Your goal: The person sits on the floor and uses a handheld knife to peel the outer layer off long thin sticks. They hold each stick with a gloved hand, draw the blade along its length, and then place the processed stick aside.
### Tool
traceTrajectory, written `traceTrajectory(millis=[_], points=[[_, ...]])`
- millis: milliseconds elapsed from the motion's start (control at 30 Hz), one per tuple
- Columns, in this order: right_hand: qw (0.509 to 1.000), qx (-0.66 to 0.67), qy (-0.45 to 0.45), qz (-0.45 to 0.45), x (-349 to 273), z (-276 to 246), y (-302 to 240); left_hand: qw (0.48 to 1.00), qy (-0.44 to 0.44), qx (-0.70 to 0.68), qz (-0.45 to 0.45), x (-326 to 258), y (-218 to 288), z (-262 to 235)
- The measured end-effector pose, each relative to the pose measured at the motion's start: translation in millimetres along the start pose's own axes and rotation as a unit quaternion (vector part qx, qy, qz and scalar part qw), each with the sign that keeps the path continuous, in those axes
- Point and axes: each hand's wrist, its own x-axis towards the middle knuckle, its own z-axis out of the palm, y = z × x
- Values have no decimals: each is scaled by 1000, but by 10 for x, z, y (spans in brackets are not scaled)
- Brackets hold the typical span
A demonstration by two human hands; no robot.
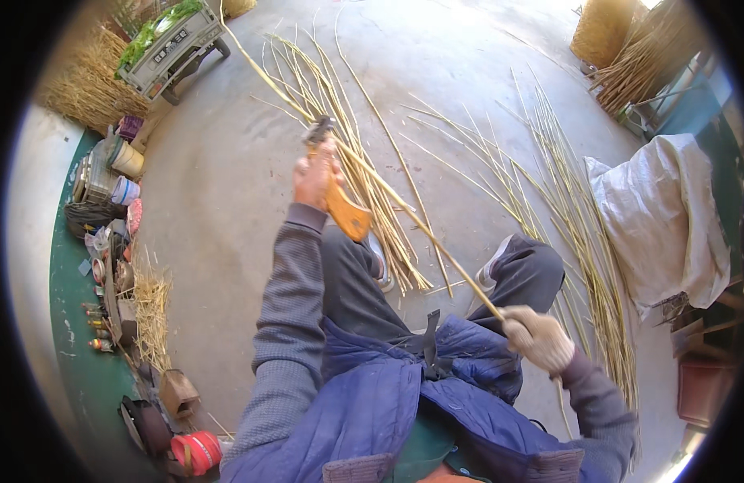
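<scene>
The right hand (539,338), in a light work glove, is clenched around the near end of a long pale cane (404,213) just above the right knee; the part of the cane inside the fist is hidden. The cane runs up and left across the lap, passes the left hand (316,173) and goes on toward the top edge, where its far tip is cut off by the picture's rim. The left hand is closed tight on the orange handle (345,213) of a cutting tool whose dark head (319,127) meets the cane; the blade itself is too small to make out. Both shoes rest on the grey concrete floor (219,185), which lies open to the left of the knees. Loose canes (364,173) fan out ahead of the feet, and a longer band of canes (577,241) runs down the right side beside a white woven sack (666,217). Along the left edge, on a green strip, stand small jars, round tins and a red roll, too blurred to tell apart. Farthest off sit a grey cart (175,48) with greenery and bundled straw (601,28)
</scene>
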Motion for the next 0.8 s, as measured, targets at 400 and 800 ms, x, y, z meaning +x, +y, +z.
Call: traceTrajectory(millis=[400, 800], points=[[824, -418, 136, -358, 1258, 565, -263, 999, 27, 1, -35, -225, -365, 109], [997, -69, -20, 13, -47, 7, 187, 994, -33, 27, -98, 9, -442, 78]])
